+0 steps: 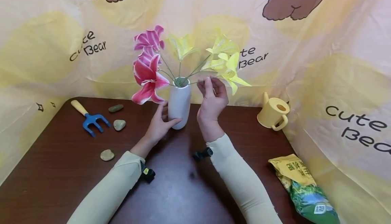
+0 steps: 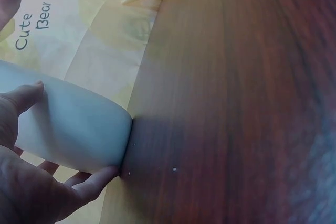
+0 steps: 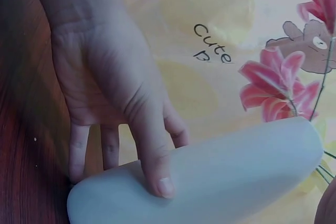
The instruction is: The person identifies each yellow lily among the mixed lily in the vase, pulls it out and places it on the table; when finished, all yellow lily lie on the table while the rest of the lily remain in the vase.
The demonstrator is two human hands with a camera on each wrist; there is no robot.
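A white vase (image 1: 179, 107) stands upright on the table, holding several lilies on thin green stems. My left hand (image 1: 159, 124) grips its lower part from the left, thumb across the front; the right wrist view shows the same left hand (image 3: 113, 82) around the vase (image 3: 210, 177). To the right of the rim, my right hand (image 1: 212, 100) pinches the stem of a low yellow lily (image 1: 229, 69) between thumb and fingers. Pink lilies (image 1: 149, 78) lean out to the left, and another yellow lily (image 1: 182, 47) rises in the middle.
On the left lie a blue garden fork (image 1: 93, 122) with a cream handle and several stones, one a pale stone (image 1: 119, 125). A yellow watering can (image 1: 270, 112) stands at the right back. A green and yellow bag (image 1: 308, 190) lies at the right front. Printed cloth (image 1: 195, 0) hangs behind.
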